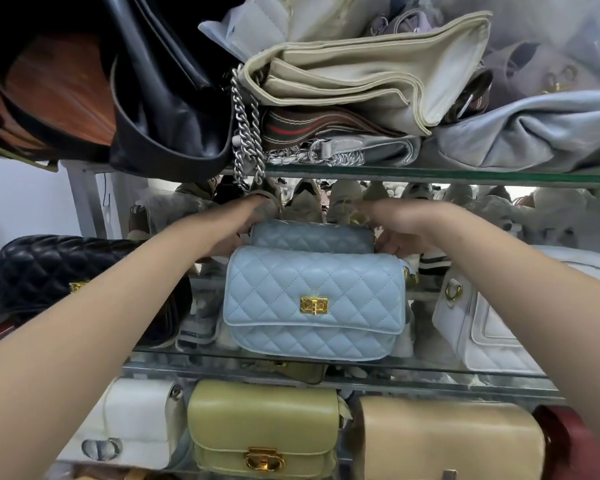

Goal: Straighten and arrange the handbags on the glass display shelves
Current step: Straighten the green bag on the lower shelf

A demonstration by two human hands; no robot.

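The left hand (238,220) and right hand (400,225) reach in at the centre of the frame, one on each end of a grey-blue quilted handbag (310,237); the fingers wrap around its sides, closed on it, though their tips are hidden behind the bag. Just in front of it, lower in the frame, a light blue quilted handbag (314,303) with a gold turn-lock clasp (314,305) stands upright on the middle glass shelf (430,370). At left on that shelf lies a black quilted bag (45,268); at right, a white bag (482,334). Along the bottom of the frame sit a white bag with a silver clasp (132,427), an olive-green bag (262,427) and a tan bag (447,441). Across the top, the upper glass shelf (465,174) carries a heap of cream, grey and black bags with a silver chain (245,133) hanging over its edge
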